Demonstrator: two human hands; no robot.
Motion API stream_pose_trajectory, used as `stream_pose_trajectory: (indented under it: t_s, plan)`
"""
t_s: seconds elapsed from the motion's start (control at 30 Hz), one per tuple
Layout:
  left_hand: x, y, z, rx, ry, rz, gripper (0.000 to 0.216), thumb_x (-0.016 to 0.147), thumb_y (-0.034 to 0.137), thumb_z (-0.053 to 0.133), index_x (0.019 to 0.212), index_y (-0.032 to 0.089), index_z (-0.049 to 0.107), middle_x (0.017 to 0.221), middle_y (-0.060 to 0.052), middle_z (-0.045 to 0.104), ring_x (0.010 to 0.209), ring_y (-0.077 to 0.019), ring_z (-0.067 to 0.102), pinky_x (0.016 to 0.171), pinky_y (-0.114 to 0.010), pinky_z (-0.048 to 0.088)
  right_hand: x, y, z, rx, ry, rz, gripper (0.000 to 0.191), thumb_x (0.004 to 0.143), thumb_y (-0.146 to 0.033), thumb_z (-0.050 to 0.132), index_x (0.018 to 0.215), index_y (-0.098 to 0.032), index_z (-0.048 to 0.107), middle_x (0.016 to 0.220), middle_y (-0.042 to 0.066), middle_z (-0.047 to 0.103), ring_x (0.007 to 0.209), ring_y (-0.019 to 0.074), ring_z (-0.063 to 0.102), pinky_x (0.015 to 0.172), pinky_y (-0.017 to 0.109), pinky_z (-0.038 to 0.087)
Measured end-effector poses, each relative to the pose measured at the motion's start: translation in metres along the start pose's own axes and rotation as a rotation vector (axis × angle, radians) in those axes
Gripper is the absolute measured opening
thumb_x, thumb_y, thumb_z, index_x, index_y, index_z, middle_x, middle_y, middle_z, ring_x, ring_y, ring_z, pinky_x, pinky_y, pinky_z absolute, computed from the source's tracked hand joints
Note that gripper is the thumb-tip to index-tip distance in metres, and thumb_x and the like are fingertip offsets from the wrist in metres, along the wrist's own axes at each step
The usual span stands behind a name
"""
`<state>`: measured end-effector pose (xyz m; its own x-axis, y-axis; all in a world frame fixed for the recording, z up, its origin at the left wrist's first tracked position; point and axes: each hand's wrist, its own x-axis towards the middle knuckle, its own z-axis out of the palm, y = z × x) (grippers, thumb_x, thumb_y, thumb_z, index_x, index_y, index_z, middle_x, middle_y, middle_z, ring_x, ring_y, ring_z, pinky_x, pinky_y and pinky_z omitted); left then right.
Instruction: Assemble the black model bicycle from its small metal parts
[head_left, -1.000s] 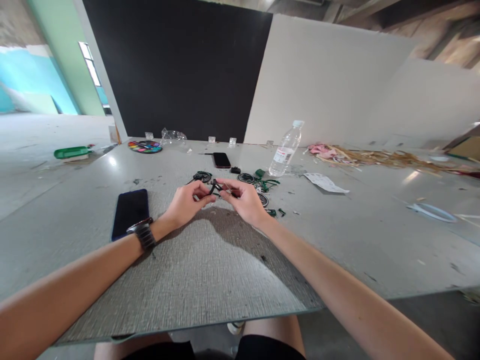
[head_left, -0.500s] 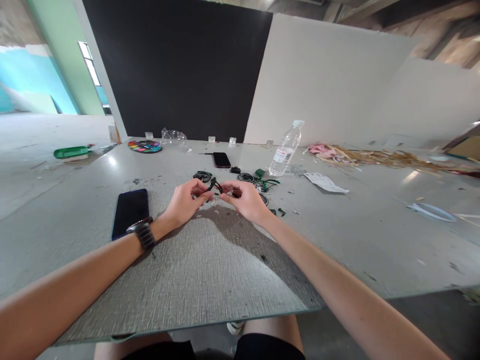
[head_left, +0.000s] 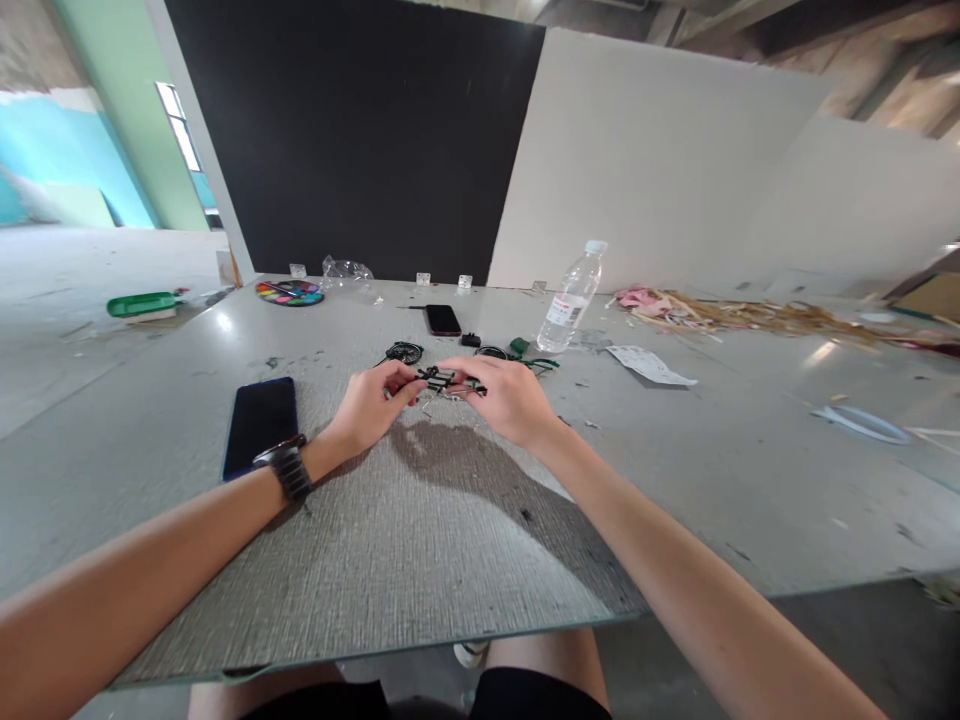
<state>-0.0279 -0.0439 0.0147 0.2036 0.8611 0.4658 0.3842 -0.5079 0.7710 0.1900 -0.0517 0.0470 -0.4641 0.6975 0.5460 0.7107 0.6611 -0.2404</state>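
Note:
Between my hands is a small black model-bicycle part with thin parallel bars, possibly a fork. My left hand pinches its left end between thumb and fingers. The fingers of my right hand are closed on its right end, partly covering it. Just beyond my left fingertips lies a small spoked wheel. Another wheel is half hidden behind my right hand. A green toy bicycle frame shows past my right knuckles, beside a small green piece.
A dark phone lies left of my left wrist; a smaller phone lies farther back. The clear water bottle stands behind a printed paper. At the rear are a paint palette and plastic wrap.
The black part has turned from a tilted, V-like pose to lying nearly level. My right hand has rolled over and shifted slightly right. My left hand has barely moved.

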Motion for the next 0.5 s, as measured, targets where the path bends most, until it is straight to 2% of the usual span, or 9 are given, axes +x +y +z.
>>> stream_pose_trajectory:
  t_s: [0.23, 0.5]
  plan:
    - [0.0002, -0.0026, 0.0006, -0.019, 0.023, -0.022, 0.018, 0.089, 0.036, 0.064, 0.095, 0.021, 0.056, 0.066, 0.001, 0.067, 0.055, -0.0135, 0.059, 0.050, -0.025, 0.043, 0.0003, 0.0046, -0.0030, -0.004, 0.000, -0.004, 0.029, 0.091, -0.017, 0.056, 0.105, -0.033, 0.075, 0.103, -0.002, 0.075, 0.090, 0.0198, 0.069, 0.070, 0.032, 0.047]
    - [-0.0001, -0.0018, 0.0016, 0.005, -0.038, 0.000, 0.016, 0.088, 0.032, 0.065, 0.086, 0.021, 0.055, 0.069, 0.000, 0.070, 0.059, -0.0149, 0.063, 0.053, -0.026, 0.043, -0.0007, 0.0014, -0.0008, -0.035, -0.025, 0.003, 0.027, 0.092, -0.021, 0.056, 0.109, -0.031, 0.075, 0.102, 0.001, 0.073, 0.083, 0.0192, 0.068, 0.064, 0.032, 0.044]
